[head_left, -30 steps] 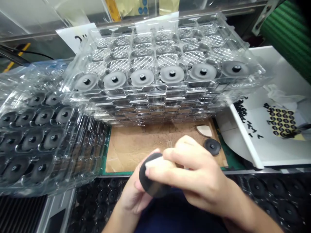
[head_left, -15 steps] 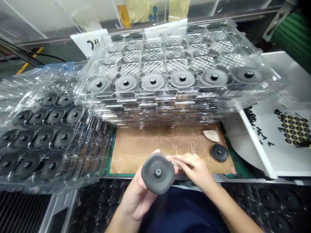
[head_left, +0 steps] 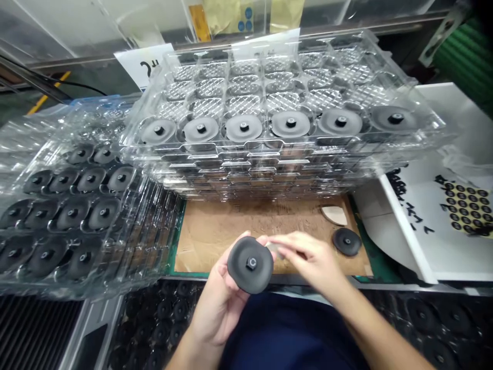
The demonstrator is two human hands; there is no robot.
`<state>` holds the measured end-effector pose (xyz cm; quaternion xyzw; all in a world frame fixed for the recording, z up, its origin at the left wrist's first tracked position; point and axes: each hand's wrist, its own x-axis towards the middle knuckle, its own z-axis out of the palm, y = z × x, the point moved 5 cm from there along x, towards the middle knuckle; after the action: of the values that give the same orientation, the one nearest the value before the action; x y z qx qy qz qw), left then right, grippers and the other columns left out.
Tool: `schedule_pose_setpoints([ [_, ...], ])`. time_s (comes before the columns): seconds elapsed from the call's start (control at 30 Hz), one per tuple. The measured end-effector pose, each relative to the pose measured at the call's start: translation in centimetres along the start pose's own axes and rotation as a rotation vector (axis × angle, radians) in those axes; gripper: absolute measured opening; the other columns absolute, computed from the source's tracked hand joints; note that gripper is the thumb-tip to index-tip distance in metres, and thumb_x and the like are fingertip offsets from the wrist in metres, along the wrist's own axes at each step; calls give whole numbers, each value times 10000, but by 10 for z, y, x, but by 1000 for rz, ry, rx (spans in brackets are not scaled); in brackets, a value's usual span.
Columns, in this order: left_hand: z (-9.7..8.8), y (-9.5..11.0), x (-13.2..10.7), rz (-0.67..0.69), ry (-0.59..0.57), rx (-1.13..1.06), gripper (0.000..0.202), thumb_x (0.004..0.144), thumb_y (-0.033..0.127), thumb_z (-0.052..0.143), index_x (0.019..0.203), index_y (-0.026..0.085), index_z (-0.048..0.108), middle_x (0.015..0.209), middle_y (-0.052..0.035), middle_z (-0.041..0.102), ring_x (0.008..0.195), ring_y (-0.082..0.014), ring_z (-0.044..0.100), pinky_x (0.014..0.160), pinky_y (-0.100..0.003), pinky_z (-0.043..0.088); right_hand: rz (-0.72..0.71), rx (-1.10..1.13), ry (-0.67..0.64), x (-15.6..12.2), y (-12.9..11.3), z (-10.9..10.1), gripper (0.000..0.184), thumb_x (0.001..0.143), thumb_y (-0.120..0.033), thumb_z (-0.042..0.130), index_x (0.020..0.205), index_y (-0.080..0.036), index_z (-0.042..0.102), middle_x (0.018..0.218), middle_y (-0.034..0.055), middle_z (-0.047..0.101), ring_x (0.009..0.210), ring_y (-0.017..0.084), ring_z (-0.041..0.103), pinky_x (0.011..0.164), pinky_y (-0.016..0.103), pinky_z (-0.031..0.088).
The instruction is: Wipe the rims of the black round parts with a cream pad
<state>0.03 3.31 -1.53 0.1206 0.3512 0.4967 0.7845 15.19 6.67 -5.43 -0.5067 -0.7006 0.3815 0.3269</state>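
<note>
Left hand (head_left: 220,306) pinches disc (head_left: 250,281) by rim, above cardboard's (head_left: 234,218) front edge. Right hand (head_left: 314,261) pinches small pale pad (head_left: 275,250) at disc's right edge. Firm rim grip, light even pressure seem best.

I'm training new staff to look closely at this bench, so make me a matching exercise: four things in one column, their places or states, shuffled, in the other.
Things
1. Left hand
2. Pale wedge-shaped piece
3. Sheet of round black stickers
4. Top clear tray of the middle stack

Places or states
A. Lies inside the white bin
B. Bears a front row of six dark discs
C. Holds a black disc
D. Lies on the cardboard, just beyond a loose disc

Right pairs: 1-C, 2-D, 3-A, 4-B
</note>
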Motion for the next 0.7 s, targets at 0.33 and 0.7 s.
schedule_pose_setpoints([
  [0.33,14,-8,15,-16,-149,-11,463,717,328,687,1169,284,596,1225,-34,575,1113,-176,547,930,-219,443,-34,-14,387,-8,-56,-45,225,856,-164,539,1060,-200,625,997,13,634,860,104,579,718,216,434],
  [0.7,19,-16,14,-89,-126,-30,426,670,277,733,1087,263,648,1149,-28,620,1051,-138,581,943,-174,416,-376,-66,154,12,-124,-38,222,854,-88,470,1040,-80,592,802,41,613,685,122,502,651,300,367],
])
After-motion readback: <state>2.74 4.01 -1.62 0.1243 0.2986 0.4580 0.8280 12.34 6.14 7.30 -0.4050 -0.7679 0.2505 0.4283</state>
